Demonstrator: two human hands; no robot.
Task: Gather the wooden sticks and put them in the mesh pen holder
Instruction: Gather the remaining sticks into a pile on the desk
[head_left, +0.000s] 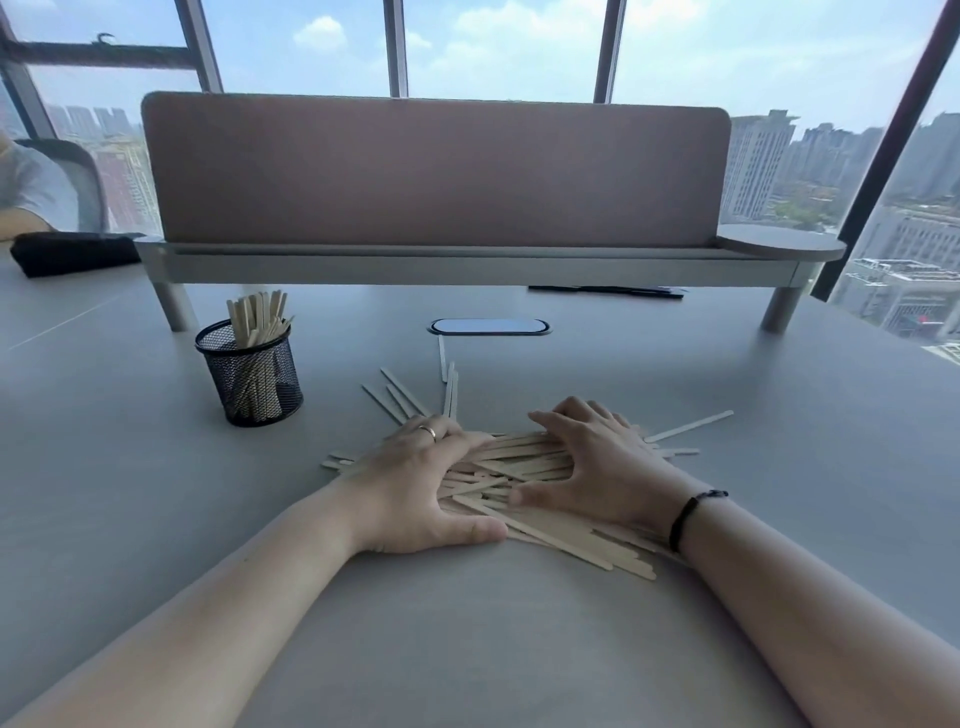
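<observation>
1. Both of your forearms are reaching forward across the grey table (519, 623), nearest the camera.
2. Your left hand (421, 483) is lying on the left side of a heap of wooden sticks (524, 467), fingers curling into it; whether they are actually gripping any is hard to tell.
3. Your right hand (592, 467) is resting spread and flat on the right side, fingers straight, the two hands close but not touching.
4. A few sticks are lying loose beyond the heap (some fanning toward the far edge).
5. To the far left, the mesh pen holder (252, 374) is standing upright, already holding some sticks.
6. These sticks are looking light, thin, stiff and slippery; squeezing a bundle around its middle should be keeping them aligned.
</observation>
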